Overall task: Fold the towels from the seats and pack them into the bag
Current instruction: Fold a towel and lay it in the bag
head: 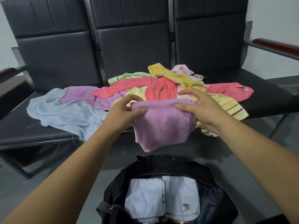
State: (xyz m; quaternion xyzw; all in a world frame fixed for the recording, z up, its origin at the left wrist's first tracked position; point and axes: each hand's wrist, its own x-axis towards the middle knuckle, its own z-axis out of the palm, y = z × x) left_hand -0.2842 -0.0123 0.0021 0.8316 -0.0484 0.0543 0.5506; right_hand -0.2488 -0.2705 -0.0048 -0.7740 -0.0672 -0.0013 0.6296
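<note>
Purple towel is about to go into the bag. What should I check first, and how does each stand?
1. Left hand pinches the purple towel: ok.
2. Right hand pinches it too: ok.
3. Fold finished: cannot tell; the lower edge hangs uneven.
4. Bag open below the towel: ok.
5. Room in the bag: ok; bare lining shows to the right of the blue towels.
6. Seats cleared: not ok; a pile remains.
</note>
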